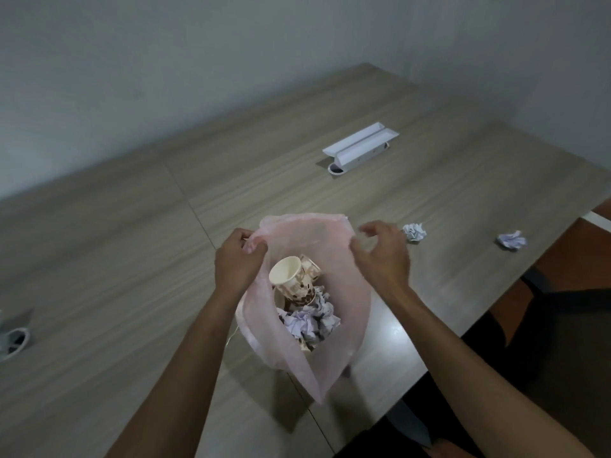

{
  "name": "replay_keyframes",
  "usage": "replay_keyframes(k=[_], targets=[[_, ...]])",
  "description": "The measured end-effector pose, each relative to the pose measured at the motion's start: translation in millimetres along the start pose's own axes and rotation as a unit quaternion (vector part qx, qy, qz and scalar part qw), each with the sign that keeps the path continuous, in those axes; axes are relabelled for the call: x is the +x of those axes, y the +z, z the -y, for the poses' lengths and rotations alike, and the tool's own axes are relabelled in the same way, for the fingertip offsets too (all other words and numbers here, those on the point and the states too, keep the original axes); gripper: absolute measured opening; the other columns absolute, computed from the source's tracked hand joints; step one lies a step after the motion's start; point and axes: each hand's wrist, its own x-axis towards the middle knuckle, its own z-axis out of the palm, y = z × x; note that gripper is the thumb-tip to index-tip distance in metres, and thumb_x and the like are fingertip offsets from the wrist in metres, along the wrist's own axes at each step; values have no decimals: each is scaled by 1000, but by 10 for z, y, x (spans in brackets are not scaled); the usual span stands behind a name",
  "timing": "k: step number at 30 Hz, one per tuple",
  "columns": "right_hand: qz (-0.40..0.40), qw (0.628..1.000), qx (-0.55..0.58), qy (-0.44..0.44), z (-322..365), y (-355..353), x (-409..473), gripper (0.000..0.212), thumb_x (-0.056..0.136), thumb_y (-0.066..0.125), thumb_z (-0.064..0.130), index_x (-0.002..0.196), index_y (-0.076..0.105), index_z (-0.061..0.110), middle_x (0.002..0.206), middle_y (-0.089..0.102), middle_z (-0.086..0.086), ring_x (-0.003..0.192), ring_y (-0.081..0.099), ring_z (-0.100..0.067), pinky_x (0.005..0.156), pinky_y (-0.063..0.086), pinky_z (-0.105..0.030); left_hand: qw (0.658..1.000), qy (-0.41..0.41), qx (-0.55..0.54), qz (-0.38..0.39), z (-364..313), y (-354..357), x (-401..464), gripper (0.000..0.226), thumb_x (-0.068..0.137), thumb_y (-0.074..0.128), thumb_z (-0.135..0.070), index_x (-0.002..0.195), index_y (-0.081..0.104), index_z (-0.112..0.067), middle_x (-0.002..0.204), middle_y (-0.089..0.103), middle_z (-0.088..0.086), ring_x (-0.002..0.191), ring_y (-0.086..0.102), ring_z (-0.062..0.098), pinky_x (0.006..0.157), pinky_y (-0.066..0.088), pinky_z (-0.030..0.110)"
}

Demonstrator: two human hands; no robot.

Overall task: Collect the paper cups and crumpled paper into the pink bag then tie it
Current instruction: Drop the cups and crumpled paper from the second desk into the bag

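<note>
A thin pink bag (344,325) stands open on the wooden table (115,276). Inside lie brown-patterned paper cups (291,279) and crumpled paper (312,320). My left hand (236,262) pinches the bag's left rim. My right hand (380,256) is at the right rim with curled fingers that seem to pinch the thin plastic. Two more balls of crumpled paper lie on the table to the right, one close to my right hand (414,232), the other further right (510,240) near the table edge.
A white cable-port cover (360,147) stands open at the back of the table. A round grey grommet (15,338) sits at the far left. The table's right edge runs diagonally, with my dark-clothed legs (545,342) beyond it.
</note>
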Motion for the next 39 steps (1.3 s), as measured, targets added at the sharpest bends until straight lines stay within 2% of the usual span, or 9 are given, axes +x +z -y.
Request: replay_keyframes(k=[5,9,16,19,21,26,31,35,39], targets=[[27,977,-63,202,-624,92,264,55,85,67,37,134,49,21,131,56,-14,123,47,-36,101,42,-45,1000,7,5,12,-35,48,-21,8,84,66,-21,91,64,-20,79,63,-14,72,56,-4,62,39,13],[119,951,-96,269,-1090,242,118,65,87,67,38,143,37,24,129,57,-20,122,49,-41,96,44,-44,1000,5,-8,13,-50,73,-25,7,82,67,-21,89,65,-20,77,64,-16,71,58,-5,61,41,12],[32,945,83,316,-1202,251,21,57,83,74,28,131,47,14,124,63,-19,106,63,-33,86,50,-36,1000,-6,-22,6,-47,56,3,7,83,67,-20,88,64,-22,78,63,-20,70,57,-11,59,38,5],[-17,944,181,275,-895,84,121,49,78,78,33,119,51,28,113,69,-6,80,66,-8,65,51,-25,999,-8,-38,-12,-57,10,44,6,83,67,-19,86,64,-23,77,63,-20,70,56,-17,57,38,0],[-9,944,243,224,-638,-51,192,45,72,81,36,110,56,32,105,70,2,84,68,-8,73,57,-33,999,-14,-36,-21,-65,-29,76,5,82,67,-21,84,64,-24,76,63,-19,69,56,-16,56,37,2],[165,951,248,84,-13,-257,159,41,69,81,42,105,62,39,100,71,4,85,73,-13,71,63,-42,998,-35,-29,-34,-10,-106,108,3,81,66,-24,84,65,-24,76,64,-16,69,57,-5,58,41,16],[233,961,146,30,373,-20,-91,45,61,83,48,96,60,30,93,66,13,72,66,4,51,51,-11,998,-42,-33,-40,20,-169,86,4,82,65,-24,86,65,-23,79,65,-13,71,59,-1,59,42,18],[238,965,108,-29,583,271,-165,45,73,81,40,107,58,22,109,65,5,97,63,-14,82,57,-38,997,-54,-35,-41,-8,-231,85,7,82,65,-25,89,66,-24,80,65,-16,72,59,-4,59,42,17],[232,961,132,-64,598,347,-174,43,83,75,36,120,57,24,125,58,7,114,56,-15,94,50,-36,996,-57,-39,-47,-8,-268,78,8,81,65,-26,89,66,-25,80,65,-17,74,60,-4,61,45,19]])
